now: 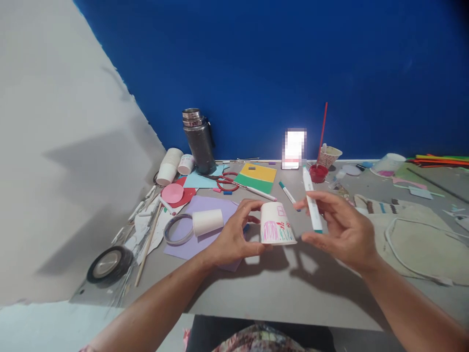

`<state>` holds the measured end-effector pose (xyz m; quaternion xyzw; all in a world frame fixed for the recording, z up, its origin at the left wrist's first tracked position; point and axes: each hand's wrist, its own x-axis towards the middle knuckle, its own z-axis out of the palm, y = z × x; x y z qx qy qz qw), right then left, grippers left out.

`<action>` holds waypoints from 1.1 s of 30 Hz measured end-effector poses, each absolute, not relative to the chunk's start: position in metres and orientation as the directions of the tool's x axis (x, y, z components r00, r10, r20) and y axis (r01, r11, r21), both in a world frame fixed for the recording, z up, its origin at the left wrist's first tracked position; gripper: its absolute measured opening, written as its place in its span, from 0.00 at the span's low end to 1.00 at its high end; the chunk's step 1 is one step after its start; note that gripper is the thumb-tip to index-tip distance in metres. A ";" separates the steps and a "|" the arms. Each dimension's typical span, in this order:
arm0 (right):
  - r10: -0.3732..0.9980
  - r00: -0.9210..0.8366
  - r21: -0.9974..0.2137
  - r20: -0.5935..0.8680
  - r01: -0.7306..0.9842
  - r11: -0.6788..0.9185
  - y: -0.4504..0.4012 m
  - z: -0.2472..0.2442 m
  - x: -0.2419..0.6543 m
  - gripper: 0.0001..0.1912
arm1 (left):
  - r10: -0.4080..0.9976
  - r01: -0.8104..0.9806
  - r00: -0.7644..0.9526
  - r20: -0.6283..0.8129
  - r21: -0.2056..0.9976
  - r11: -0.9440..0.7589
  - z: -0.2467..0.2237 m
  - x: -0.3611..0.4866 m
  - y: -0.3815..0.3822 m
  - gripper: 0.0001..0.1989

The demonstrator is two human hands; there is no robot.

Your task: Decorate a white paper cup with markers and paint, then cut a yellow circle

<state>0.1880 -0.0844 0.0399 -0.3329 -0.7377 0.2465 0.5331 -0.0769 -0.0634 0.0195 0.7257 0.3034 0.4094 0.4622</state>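
Note:
My left hand (pixel 240 232) grips a white paper cup (pixel 273 215) by its left side, above the table. The cup is upside down, its wide rim at the bottom. Pink, red and green marks are drawn on its side, with a small pink window-like square near the top. Just to the right, my right hand (pixel 339 227) holds a white marker (pixel 312 205) with teal ends between thumb and fingers. The marker stands nearly upright, apart from the cup. Behind them lies another teal-capped marker (pixel 289 195).
Purple paper (pixel 183 249) lies at left under a plain paper cup (pixel 208 222) and a tape roll (pixel 178 230). Farther back are red-handled scissors (pixel 227 182), a dark flask (pixel 200 146), stacked cups (pixel 170 166) and a lit phone (pixel 294 149). A cloth (pixel 421 244) with a white cable lies right.

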 end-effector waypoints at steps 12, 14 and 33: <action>0.507 -0.093 -0.471 0.857 0.262 0.843 -0.093 0.047 0.187 0.12 | 0.812 0.181 0.418 0.408 0.838 -0.514 0.019 -0.074 -0.064 0.37; 0.548 -0.116 -0.509 0.828 0.255 0.822 -0.095 0.045 0.189 0.11 | 0.813 0.212 0.396 0.427 0.819 -0.534 0.019 -0.074 -0.063 0.37; 0.582 -0.244 -0.479 0.775 0.373 0.795 -0.100 0.047 0.185 0.10 | 0.779 0.263 0.403 0.480 0.755 -0.601 0.016 -0.074 -0.063 0.40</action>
